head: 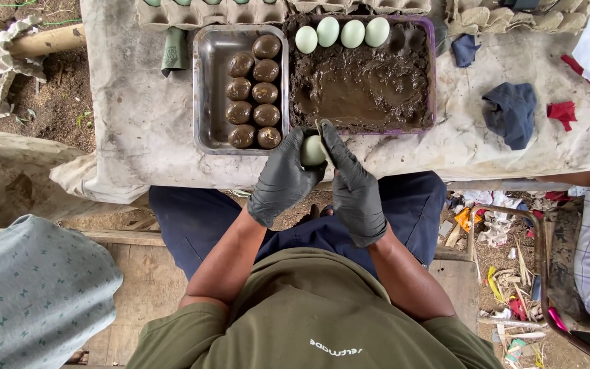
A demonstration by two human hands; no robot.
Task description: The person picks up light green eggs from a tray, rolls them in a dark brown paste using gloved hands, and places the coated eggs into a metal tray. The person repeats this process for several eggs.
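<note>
Both hands gloved black, at the near table edge. Left hand and right hand close together around one pale egg, fingers wrapped on it. Looks like the coating step: egg clean, just short of the mud tray. Next move likely needs a firm grip and rolling it in the mud. Beyond, metal tray with ten mud-covered eggs; four clean eggs on the mud's far side. Egg's underside hidden by fingers; cartons cut off at top.
</note>
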